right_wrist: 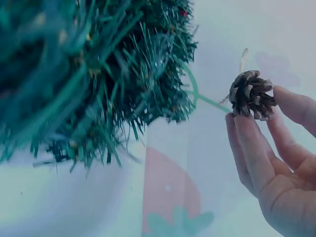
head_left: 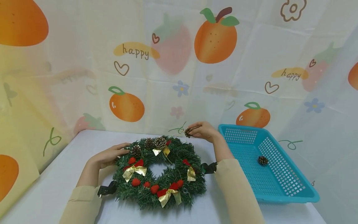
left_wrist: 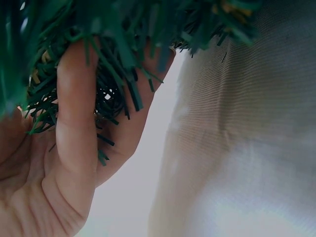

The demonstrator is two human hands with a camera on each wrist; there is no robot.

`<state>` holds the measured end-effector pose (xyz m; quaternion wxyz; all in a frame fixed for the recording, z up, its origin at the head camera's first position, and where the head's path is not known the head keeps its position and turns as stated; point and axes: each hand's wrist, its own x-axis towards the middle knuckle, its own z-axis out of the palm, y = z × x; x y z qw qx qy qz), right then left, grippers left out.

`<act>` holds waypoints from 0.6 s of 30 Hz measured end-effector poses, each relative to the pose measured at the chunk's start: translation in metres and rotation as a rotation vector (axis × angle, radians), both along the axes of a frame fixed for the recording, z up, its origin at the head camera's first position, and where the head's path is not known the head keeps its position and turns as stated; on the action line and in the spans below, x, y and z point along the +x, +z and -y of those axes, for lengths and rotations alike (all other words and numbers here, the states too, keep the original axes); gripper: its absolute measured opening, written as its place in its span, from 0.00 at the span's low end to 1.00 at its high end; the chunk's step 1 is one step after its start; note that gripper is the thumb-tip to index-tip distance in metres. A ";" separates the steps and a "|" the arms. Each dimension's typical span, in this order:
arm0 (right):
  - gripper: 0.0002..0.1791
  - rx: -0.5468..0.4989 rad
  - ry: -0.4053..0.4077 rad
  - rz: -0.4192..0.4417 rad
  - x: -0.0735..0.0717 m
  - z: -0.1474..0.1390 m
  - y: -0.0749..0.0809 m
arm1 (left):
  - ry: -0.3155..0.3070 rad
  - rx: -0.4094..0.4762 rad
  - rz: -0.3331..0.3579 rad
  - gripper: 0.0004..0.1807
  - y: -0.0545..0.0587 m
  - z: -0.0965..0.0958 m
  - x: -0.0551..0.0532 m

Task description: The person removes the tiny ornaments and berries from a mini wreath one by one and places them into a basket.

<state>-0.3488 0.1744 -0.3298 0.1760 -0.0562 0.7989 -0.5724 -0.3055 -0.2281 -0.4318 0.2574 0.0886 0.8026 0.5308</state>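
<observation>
A green artificial wreath [head_left: 195,186] lies on the white-covered table, with gold and red bows, red strawberry-like ornaments [head_left: 135,182] and several pine cones [head_left: 160,142] on its upper left part. My left hand [head_left: 107,156] grips the wreath's left rim; in the left wrist view its fingers [left_wrist: 76,118] curl among the green needles, tips partly hidden. Beyond the wreath's upper right edge, my right hand [head_left: 205,131] pinches a loose pine cone [right_wrist: 252,96] between thumb and fingers. A thin string loop [right_wrist: 243,60] sticks out from that cone, which is apart from the wreath.
At the right stands a turquoise plastic basket [head_left: 288,199] with one pine cone [head_left: 263,160] inside. Behind the table hangs a fruit-printed curtain [head_left: 195,93]. Dark wrist straps [head_left: 107,189] sit close to both sides of the wreath.
</observation>
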 end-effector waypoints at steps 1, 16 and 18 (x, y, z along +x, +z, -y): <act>0.27 -0.006 -0.009 -0.005 -0.003 -0.002 -0.002 | 0.000 -0.002 -0.001 0.40 0.000 0.000 0.000; 0.27 -0.006 -0.053 -0.052 -0.009 -0.034 -0.002 | 0.005 -0.008 0.005 0.41 -0.004 0.001 -0.002; 0.28 -0.017 -0.053 -0.054 -0.008 -0.038 0.000 | 0.006 -0.009 0.004 0.41 -0.004 0.001 -0.002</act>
